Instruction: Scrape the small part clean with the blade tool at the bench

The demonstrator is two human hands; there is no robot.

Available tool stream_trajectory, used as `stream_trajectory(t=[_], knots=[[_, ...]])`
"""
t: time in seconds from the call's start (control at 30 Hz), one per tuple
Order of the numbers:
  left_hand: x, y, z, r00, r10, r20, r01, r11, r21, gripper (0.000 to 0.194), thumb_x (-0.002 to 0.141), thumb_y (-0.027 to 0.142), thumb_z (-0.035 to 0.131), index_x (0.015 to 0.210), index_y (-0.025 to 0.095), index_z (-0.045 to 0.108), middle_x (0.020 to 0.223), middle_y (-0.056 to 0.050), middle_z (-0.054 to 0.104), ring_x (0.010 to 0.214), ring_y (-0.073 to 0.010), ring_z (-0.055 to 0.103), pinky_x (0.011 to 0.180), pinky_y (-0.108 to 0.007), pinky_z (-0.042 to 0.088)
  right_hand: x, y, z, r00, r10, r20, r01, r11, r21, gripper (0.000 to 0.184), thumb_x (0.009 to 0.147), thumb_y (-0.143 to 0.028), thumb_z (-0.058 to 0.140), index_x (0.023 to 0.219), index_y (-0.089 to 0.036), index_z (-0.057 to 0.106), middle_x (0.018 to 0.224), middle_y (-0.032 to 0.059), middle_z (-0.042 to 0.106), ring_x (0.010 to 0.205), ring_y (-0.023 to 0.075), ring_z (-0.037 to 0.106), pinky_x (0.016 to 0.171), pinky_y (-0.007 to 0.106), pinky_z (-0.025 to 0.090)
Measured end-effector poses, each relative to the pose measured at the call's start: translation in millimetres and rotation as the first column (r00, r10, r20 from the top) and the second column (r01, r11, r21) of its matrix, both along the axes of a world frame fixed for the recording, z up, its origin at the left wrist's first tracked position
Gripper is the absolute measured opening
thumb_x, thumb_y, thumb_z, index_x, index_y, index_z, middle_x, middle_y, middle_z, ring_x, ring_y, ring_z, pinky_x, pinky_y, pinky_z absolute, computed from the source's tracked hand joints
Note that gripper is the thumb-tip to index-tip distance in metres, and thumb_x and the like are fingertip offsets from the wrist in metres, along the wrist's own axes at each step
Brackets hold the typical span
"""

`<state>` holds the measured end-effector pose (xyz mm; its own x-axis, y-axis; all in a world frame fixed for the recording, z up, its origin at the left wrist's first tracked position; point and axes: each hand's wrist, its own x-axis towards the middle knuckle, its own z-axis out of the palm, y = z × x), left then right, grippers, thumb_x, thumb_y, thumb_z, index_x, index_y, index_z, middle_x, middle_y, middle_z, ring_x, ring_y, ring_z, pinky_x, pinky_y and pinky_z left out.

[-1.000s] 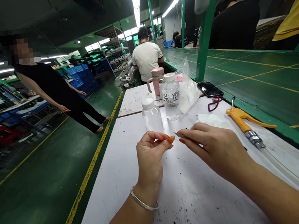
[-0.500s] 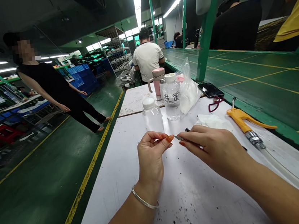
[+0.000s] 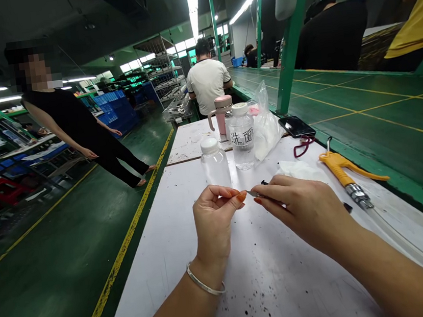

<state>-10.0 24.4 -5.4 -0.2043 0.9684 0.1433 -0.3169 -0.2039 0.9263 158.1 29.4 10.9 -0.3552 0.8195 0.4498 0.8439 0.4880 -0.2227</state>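
Note:
Over the white table, my left hand is closed in a pinch, thumb against the fingertips. Whatever lies between those fingertips is too small or hidden to make out. My right hand is closed on a small knife, whose pointed grey blade sticks out toward my left fingertips. The blade's tip is at or very near the left thumbnail; contact cannot be told. Most of the knife's handle is hidden under my right fingers. A small black piece shows just beyond the right fingers.
Behind my hands stand a clear bottle, a ribbed bottle with handwriting, and a pink mug. A plastic bag, phone and yellow air gun lie rightward. Dark specks dot the table. A person stands left.
Both hands keep nearly the same pose, with the blade still at the left fingertips. The whole view has shifted very slightly.

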Motion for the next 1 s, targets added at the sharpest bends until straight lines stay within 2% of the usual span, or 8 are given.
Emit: stream_trajectory(t=[0.47, 0.83, 1.0], knots=[[-3.0, 1.1, 3.6, 0.997, -0.057, 0.050, 0.063, 0.991, -0.119, 0.031, 0.062, 0.017, 0.088, 0.071, 0.015, 0.058, 0.075, 0.002, 0.065, 0.073, -0.0092, 0.062, 0.066, -0.020, 0.055, 0.8, -0.4, 1.3, 0.999, -0.009, 0.043, 0.007, 0.999, 0.034, 0.020, 0.096, -0.034, 0.059, 0.105, -0.032, 0.076, 0.080, -0.0014, 0.069, 0.063, 0.0152, 0.062, 0.051, 0.026, 0.029], [-6.1, 2.6, 1.6, 0.966, -0.126, 0.225, 0.177, 0.958, -0.224, 0.031, 0.061, 0.015, 0.087, 0.072, 0.015, 0.058, 0.077, 0.002, 0.065, 0.079, -0.0110, 0.067, 0.070, -0.020, 0.053, 1.3, 2.2, -1.6, 0.999, 0.026, -0.036, -0.023, 0.997, 0.079, 0.021, 0.097, -0.034, 0.058, 0.108, -0.031, 0.075, 0.082, 0.0000, 0.069, 0.065, 0.0145, 0.063, 0.054, 0.026, 0.033], [-7.1, 3.4, -0.3, 0.960, -0.104, 0.258, 0.158, 0.967, -0.200, 0.029, 0.063, 0.013, 0.086, 0.074, 0.016, 0.058, 0.078, 0.002, 0.066, 0.080, -0.0101, 0.067, 0.071, -0.019, 0.054, 0.5, 1.6, -2.3, 0.999, 0.038, -0.012, -0.038, 0.999, 0.032, 0.019, 0.096, -0.033, 0.059, 0.106, -0.032, 0.075, 0.078, -0.0016, 0.067, 0.064, 0.0152, 0.061, 0.054, 0.027, 0.032]])
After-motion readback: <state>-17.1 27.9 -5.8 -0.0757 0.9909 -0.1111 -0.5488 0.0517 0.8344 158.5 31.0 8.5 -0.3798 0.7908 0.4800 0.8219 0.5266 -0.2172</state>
